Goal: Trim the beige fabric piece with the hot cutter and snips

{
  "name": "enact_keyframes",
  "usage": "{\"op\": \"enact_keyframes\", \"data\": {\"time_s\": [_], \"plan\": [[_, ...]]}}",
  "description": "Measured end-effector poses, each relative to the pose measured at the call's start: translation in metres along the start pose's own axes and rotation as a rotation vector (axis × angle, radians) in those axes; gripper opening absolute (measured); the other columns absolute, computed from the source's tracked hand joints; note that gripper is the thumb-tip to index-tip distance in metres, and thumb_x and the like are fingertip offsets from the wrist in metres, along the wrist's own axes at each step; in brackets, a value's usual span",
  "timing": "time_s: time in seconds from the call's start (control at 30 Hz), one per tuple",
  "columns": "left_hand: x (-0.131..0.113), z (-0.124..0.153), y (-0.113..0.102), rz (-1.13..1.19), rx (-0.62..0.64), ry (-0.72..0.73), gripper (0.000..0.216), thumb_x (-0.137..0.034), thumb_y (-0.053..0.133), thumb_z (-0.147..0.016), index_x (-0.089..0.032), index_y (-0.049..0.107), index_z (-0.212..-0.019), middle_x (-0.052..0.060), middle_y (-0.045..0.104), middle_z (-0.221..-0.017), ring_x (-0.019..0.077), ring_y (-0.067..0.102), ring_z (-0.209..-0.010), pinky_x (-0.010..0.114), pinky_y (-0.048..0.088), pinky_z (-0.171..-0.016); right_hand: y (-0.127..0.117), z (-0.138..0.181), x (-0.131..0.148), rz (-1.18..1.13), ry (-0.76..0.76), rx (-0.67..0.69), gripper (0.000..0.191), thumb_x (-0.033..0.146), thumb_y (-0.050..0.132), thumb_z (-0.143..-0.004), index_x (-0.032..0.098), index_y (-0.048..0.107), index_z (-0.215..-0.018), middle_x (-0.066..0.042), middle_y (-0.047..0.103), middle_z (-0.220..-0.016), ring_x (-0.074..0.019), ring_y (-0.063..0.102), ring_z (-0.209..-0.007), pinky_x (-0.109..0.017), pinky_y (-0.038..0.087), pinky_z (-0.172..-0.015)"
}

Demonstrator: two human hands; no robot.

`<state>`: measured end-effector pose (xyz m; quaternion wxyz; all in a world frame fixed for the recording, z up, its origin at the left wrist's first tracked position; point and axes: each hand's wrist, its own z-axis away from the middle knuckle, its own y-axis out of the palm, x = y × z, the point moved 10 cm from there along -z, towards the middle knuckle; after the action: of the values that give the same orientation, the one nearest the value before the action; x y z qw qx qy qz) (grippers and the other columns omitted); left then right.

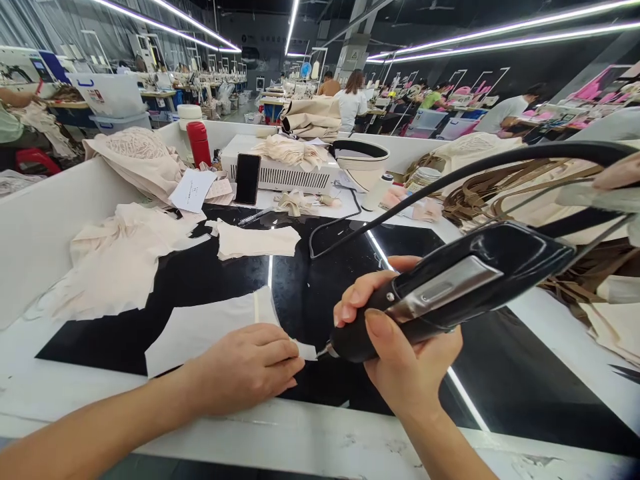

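Here, right of centre, the right hand (410,373) clasps a black tool (450,293); lower centre-left, white fabric (203,327) lies partly under the fingers (283,350) of the left hand (247,367), whether pinched I cannot tell.

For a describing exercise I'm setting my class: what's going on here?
A person works with both hands over a black board. The right hand grips a black tool, its metal tip at or very near the end of a white piece. The left hand rests on that piece. Farther back lies a cream piece.
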<state>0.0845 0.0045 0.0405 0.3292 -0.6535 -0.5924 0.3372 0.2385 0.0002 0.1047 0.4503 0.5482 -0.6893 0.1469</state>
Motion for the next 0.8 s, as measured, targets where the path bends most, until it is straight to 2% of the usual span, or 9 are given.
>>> {"op": "enact_keyframes", "data": {"time_s": [0.13, 0.37, 0.8], "plan": [[0.004, 0.003, 0.009, -0.049, 0.036, -0.009, 0.017, -0.019, 0.058, -0.112, -0.009, 0.071, -0.112, 0.008, 0.073, -0.101, 0.0191, 0.072, -0.097, 0.032, 0.063, -0.097, -0.001, 0.0, 0.002, -0.001, -0.012, 0.008, 0.043, 0.034, 0.092, -0.087, 0.031, 0.068, -0.122, 0.004, 0.071, -0.083, -0.014, 0.067, -0.06, -0.028, 0.058, -0.053], [0.009, 0.003, 0.007, -0.052, 0.048, -0.049, 0.022, -0.016, 0.05, -0.114, -0.011, 0.071, -0.108, 0.007, 0.072, -0.099, 0.0175, 0.071, -0.094, 0.027, 0.063, -0.091, -0.002, 0.0, 0.003, 0.022, -0.01, -0.002, 0.041, 0.034, 0.092, -0.087, 0.032, 0.069, -0.121, 0.003, 0.071, -0.082, -0.0155, 0.066, -0.059, -0.03, 0.058, -0.052], [0.026, 0.007, 0.008, 0.098, 0.072, -0.178, 0.022, -0.016, 0.051, -0.114, -0.016, 0.07, -0.105, 0.006, 0.075, -0.104, 0.0177, 0.073, -0.097, 0.027, 0.061, -0.083, -0.003, -0.002, 0.003, 0.032, -0.026, -0.003, 0.039, 0.032, 0.092, -0.087, 0.032, 0.071, -0.12, 0.002, 0.07, -0.082, -0.0171, 0.065, -0.06, -0.033, 0.057, -0.052]]}}
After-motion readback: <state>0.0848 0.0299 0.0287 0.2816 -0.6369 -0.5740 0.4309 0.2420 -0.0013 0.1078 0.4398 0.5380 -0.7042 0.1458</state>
